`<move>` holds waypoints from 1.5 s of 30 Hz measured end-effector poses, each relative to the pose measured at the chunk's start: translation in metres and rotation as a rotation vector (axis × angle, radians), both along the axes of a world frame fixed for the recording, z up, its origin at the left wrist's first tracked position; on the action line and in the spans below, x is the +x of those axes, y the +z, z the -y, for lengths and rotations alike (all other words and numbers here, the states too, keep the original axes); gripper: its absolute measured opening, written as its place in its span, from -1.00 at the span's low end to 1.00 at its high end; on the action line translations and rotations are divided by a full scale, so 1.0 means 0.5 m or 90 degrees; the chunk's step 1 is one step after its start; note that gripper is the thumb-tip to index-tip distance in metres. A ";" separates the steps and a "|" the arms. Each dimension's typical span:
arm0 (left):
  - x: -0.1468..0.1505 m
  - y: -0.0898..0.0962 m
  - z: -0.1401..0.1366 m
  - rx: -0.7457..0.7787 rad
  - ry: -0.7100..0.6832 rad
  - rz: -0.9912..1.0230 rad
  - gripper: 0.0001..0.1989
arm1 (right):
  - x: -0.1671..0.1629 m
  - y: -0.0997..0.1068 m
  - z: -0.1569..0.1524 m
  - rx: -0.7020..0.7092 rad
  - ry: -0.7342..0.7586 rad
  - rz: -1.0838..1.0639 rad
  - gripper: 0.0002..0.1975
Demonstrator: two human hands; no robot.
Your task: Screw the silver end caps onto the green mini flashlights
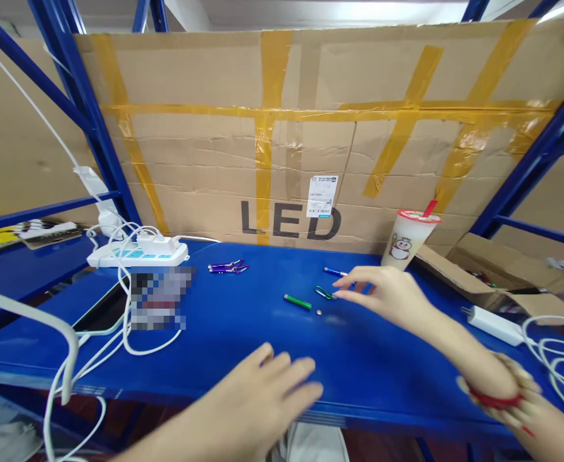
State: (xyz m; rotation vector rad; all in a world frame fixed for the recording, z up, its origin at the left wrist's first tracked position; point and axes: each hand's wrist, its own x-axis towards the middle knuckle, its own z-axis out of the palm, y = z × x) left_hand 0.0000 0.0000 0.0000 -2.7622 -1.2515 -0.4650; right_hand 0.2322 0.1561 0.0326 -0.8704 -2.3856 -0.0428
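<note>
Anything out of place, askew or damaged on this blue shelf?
The green keychain light looks taken apart: its green clip lies separate at the right hand, and a tiny loose piece sits alone nearby. No spill; the drink cup stands upright.

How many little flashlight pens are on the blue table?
4 that I can see: two purple ones lying together near the power strip, a green one mid-table, and a blue one partly behind the right hand. More may be hidden.
</note>
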 end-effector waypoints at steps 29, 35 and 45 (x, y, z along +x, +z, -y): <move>-0.020 -0.042 -0.280 -0.180 0.113 0.584 -0.97 | -0.047 -0.149 -0.085 -0.101 0.200 -0.096 -0.89; -0.003 -0.043 -0.256 -0.309 0.036 0.523 -0.93 | -0.051 -0.127 -0.057 -0.098 0.205 -0.286 -0.83; 0.025 -0.052 -0.234 -0.303 0.008 0.442 -0.90 | -0.052 -0.119 -0.031 -0.131 0.339 -0.292 -0.88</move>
